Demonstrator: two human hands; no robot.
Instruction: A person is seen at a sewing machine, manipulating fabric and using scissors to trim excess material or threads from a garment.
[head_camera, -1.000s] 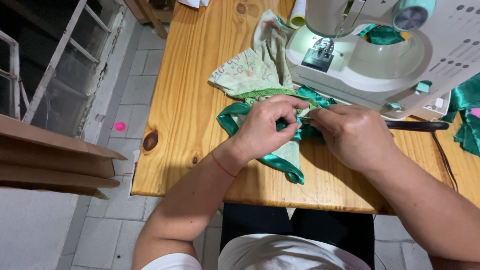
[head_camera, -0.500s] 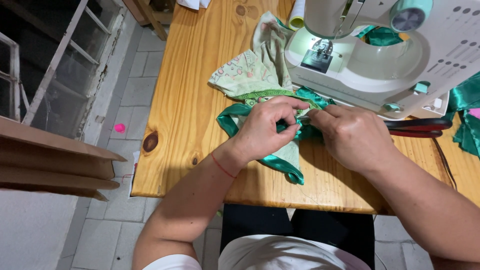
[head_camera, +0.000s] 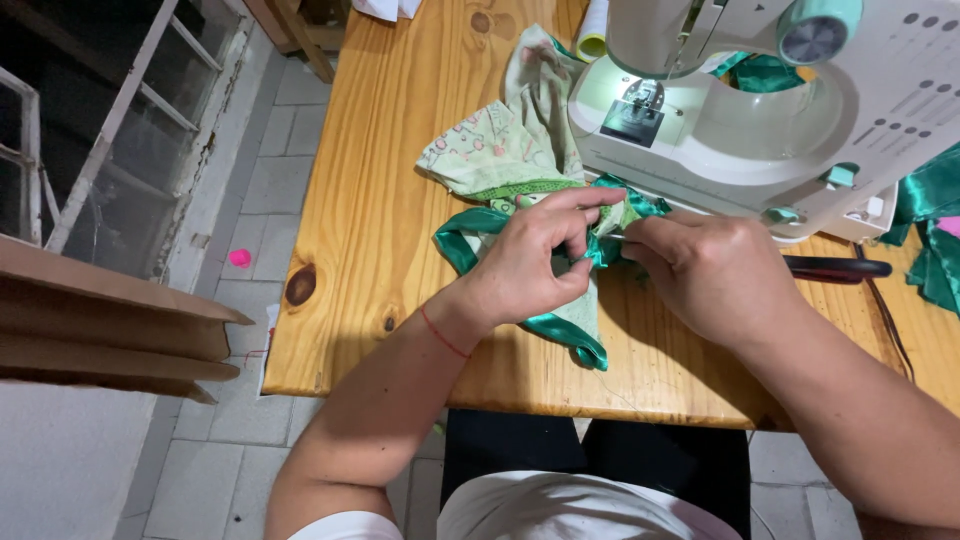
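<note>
Both hands pinched a soft, slippery-looking green satin ribbon (head_camera: 500, 232) near the bench's (head_camera: 380, 200) front edge: left hand (head_camera: 535, 262), right hand (head_camera: 705, 275), fingers closed on its edge.

A white sewing machine (head_camera: 760, 130) is sitting at the upper right of the frame on a wooden table (head_camera: 400, 250), its small lamp glowing over the needle plate. A teal dial (head_camera: 815, 30) is showing at its top edge. Just right of the machine's base, dark-handled scissors (head_camera: 835, 267) are lying on the table. At the far right edge, a heap of shiny green cloth (head_camera: 935, 240) is spilling over the tabletop. A spool of yellowish thread (head_camera: 593, 30) is standing at the top centre. Down the left, grey floor tiles (head_camera: 250, 200) are showing, with a small pink object (head_camera: 239, 258) lying on them beside a white window frame (head_camera: 110, 120).
</note>
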